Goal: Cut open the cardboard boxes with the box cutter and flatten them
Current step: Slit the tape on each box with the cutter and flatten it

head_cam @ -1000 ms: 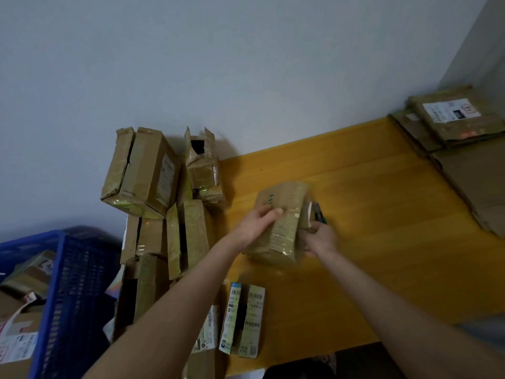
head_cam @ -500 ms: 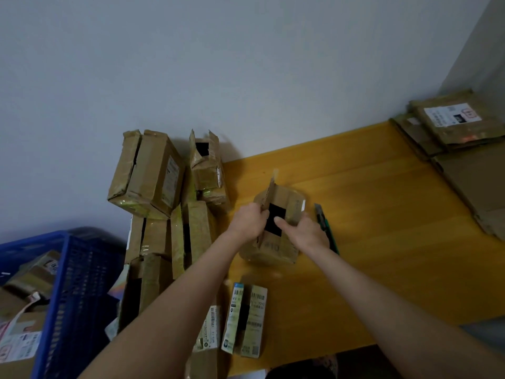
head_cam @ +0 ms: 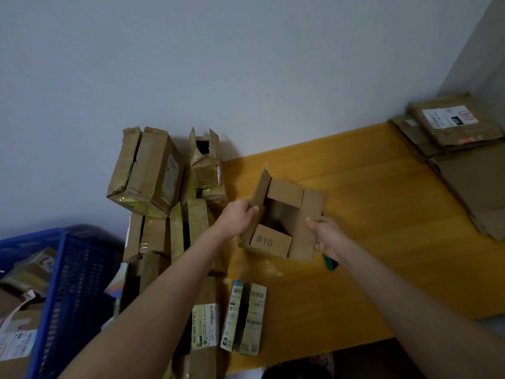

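Cardboard box [head_cam: 273, 243] marked "#10" is being held open near the middle of the view, on the nine-o'clock part of the yellow table [head_cam: 382, 228]. Its four top flaps are being spread outward and its dark inside is showing. Whether its base is resting on the table cannot be told.

The flap at nine o'clock is being gripped by the left hand [head_cam: 239, 218], with the fingers curled round the flap's edge. The flap at three o'clock is being pinched by the right hand [head_cam: 328, 237], with the thumb lying on top and the other fingers tucked beneath.

A green box cutter [head_cam: 330, 263] is lying on the table at five o'clock of the box. It is being largely hidden by the right hand, and only its end is showing.

A pile of taped boxes [head_cam: 147, 170] is being stacked against the grey wall [head_cam: 246, 64] at nine to ten o'clock of the box, and a torn-open small box [head_cam: 205, 165] is sitting at eleven o'clock.

Two labelled boxes [head_cam: 243, 318] are lying at six o'clock, near the table's edge. At eight o'clock, a blue crate [head_cam: 68, 283] is holding more parcels. Flattened cardboard [head_cam: 451, 127] is lying piled at two o'clock, well apart from the hands.
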A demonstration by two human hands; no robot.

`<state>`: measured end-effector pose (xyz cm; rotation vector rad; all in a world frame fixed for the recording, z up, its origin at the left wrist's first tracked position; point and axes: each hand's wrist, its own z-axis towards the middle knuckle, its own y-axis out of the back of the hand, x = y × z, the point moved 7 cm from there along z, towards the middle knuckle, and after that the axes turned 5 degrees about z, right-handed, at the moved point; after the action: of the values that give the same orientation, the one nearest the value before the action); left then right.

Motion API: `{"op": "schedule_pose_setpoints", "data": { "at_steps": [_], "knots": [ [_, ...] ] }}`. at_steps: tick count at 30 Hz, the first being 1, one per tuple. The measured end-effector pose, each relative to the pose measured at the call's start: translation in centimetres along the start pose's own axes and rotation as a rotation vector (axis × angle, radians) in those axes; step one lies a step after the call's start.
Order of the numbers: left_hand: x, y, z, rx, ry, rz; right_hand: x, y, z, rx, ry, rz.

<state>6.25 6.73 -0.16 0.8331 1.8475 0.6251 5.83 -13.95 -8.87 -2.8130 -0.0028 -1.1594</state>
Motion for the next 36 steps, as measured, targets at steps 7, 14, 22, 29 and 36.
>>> {"op": "schedule_pose_setpoints", "data": {
  "at_steps": [7, 14, 22, 29, 36],
  "knots": [
    [-3.4, 0.3, -0.2, 0.046, -0.165, 0.196, 6.9, 0.5, -2.8, -0.398, 0.401, -1.101],
    [-9.0, 3.5, -1.2, -0.204, -0.407, 0.686, 10.8, -1.1, -5.0, -0.350, 0.529, -1.151],
    [-6.8, 11.1, -2.7, -0.654, -0.189, 0.117, 14.9, -0.7, -7.5, -0.361, 0.772, -0.621],
    [-4.6, 11.3, -1.9, -0.478, -0.049, -0.394, 17.9, -1.1, -10.9, -0.268, 0.943, -0.419],
    [-5.2, 14.5, -2.8, -0.627, -0.016, -0.341, 18.6, -1.4, -12.3, -0.064, 0.943, -0.261]
  ]
}}
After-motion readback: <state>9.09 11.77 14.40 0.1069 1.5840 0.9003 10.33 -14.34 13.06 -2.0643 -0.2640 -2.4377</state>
